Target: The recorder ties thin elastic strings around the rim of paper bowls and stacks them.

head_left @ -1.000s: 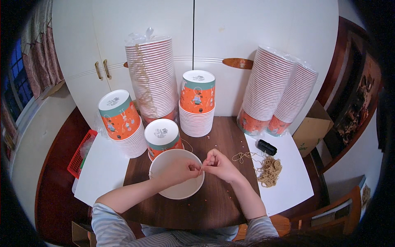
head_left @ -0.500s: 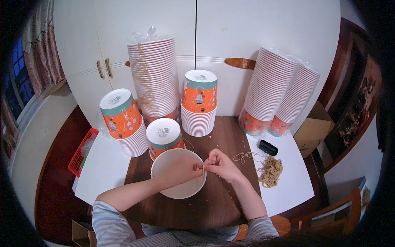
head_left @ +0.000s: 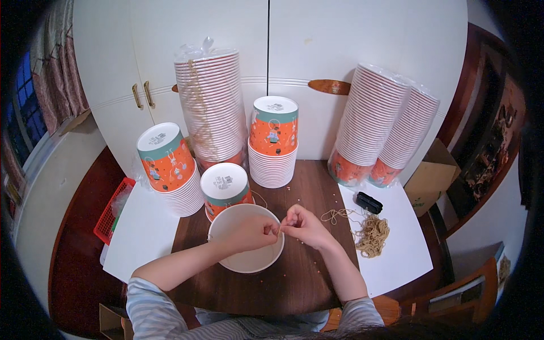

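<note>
A white-lined paper bucket (head_left: 241, 265) stands mouth up in front of me. My left hand (head_left: 256, 234) reaches across its mouth, fingers curled shut at the inside of the right rim. Just outside that rim is my right hand (head_left: 304, 226), thumb and forefinger pinched close to the left fingertips. What the fingertips pinch is too small to make out. At the bucket's left rim a bit of thin cord shows. Behind it an upturned orange and green bucket (head_left: 225, 184) has a thin cord loop at its right side. A tangle of beige cord (head_left: 372, 237) lies to the right.
Upturned bucket stacks stand at the left (head_left: 168, 167) and centre (head_left: 274, 141). Tall plastic-wrapped stacks rise behind (head_left: 211, 107) and at right (head_left: 371, 119). A black object (head_left: 369, 202) lies by the cord. Small crumbs dot the brown tabletop (head_left: 294, 289). A red basket (head_left: 110, 212) is left.
The left hand's fingers have shifted very slightly at the rim. Otherwise the hands, bucket and cord stay nearly where they were.
</note>
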Demonstrator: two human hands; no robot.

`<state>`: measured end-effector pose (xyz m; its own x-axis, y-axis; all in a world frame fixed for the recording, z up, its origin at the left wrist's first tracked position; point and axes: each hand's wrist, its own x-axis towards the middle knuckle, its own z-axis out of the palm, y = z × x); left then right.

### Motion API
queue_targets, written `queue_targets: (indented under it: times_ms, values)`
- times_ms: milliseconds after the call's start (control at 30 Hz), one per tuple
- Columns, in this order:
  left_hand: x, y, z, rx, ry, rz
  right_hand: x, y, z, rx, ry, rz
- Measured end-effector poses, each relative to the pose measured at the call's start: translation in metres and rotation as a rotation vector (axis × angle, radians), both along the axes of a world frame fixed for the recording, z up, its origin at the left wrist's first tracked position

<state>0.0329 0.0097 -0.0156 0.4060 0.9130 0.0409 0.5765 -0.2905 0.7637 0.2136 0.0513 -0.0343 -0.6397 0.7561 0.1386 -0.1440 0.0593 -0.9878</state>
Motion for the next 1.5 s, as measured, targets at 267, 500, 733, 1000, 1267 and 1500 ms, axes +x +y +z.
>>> queue_targets:
  times_ms: [267, 500, 733, 1000, 1267, 1500]
  values:
    - [0.0, -0.001, 0.003, -0.072, 0.031, -0.022, 0.001, 0.003, -0.004, 0.027, 0.001, -0.01]
    - [-0.003, -0.001, 0.0, -0.093, -0.014, -0.001, 0.002, 0.002, -0.004, 0.053, -0.093, -0.048]
    - [0.002, -0.003, 0.016, -0.15, 0.069, -0.029, 0.001, -0.001, -0.001, 0.068, -0.089, -0.02]
    - [0.002, -0.002, 0.014, -0.081, 0.191, -0.035, 0.0, -0.003, 0.002, 0.039, -0.056, 0.001]
    - [-0.001, -0.002, 0.0, 0.028, 0.001, 0.069, 0.003, 0.001, -0.002, 0.05, -0.045, 0.002]
    - [-0.001, 0.001, -0.002, -0.112, -0.132, 0.079, 0.003, 0.0, 0.001, 0.04, -0.039, -0.003]
